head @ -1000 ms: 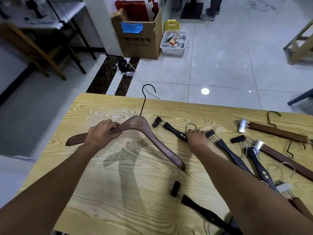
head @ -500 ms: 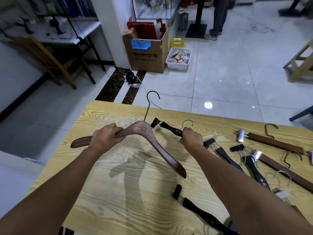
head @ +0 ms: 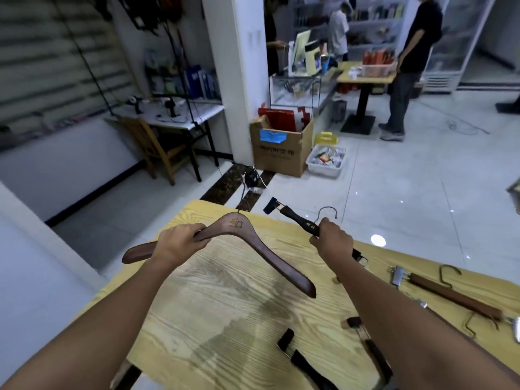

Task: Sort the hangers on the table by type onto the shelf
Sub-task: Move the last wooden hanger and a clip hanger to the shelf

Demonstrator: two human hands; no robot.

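Wood first, at the left of the frame: the left grip [head: 180, 243] is closed around one arm of the brown coat hanger [head: 267, 256]. Its fingers curl over the top edge between the left tip and the peak, and the hanger is clear above the table [head: 213, 313]. The hanger looks thick, rigid and the heavier of the two. Held off-centre like this, the free arm will likely want to dip, so a hold nearer the peak, under the thin wire hook, should balance it better. The finish looks smooth, so a full wrap suits it better than a pinch.

Right of centre, the right grip [head: 332, 240] is wrapped round the bar of the black clip hanger [head: 299, 222], just beside its silver hook, also above the table. This one looks slim, stiff and light. The middle by the hook is the sound place to hold, since the end clips look sprung and could snag or nip.

At lower centre, more black clip hangers [head: 305, 361] lie on the table. Toward the right edge, brown clip hangers [head: 453, 296] lie there too. I cannot tell which shelf is meant.
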